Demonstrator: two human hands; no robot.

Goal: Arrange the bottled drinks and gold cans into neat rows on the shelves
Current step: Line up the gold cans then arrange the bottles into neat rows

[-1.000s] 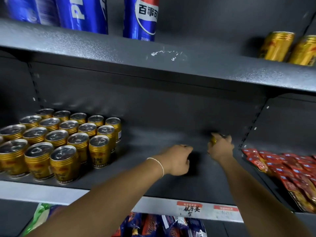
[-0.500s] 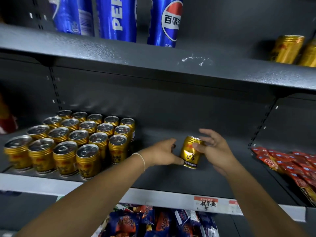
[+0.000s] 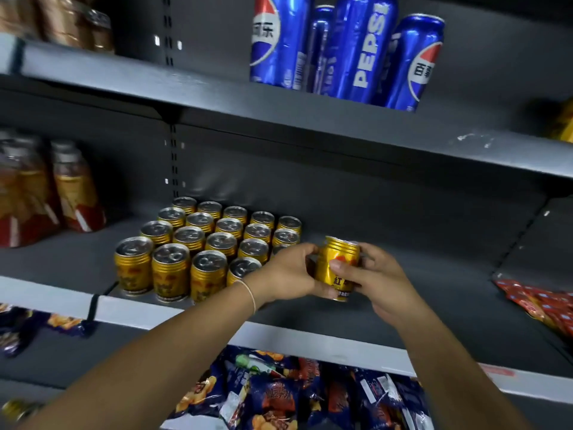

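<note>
Along the bottom of the frame lie dark blue snack bags (image 3: 279, 395) on the lowest level, and both forearms reach up over them from the lower edge. The left hand (image 3: 288, 274), a thin band (image 3: 249, 294) round its wrist, and the right hand (image 3: 375, 280) meet at the centre, each with fingers and thumb curled round one gold can (image 3: 338, 265). This can is tipped slightly and sits over the grey middle shelf (image 3: 434, 274); whether its base touches the shelf I cannot tell. Just left of it, the other gold cans (image 3: 198, 243) stand upright in a tight block of rows, the near right corner hidden behind the left hand. Further left, at the frame's edge, blurred bottles (image 3: 71, 193) stand on the same level, and red packets (image 3: 545, 305) lie at the right edge. Above, the upper shelf (image 3: 310, 119) carries tall blue cola cans (image 3: 347, 48), standing close together at top centre
</note>
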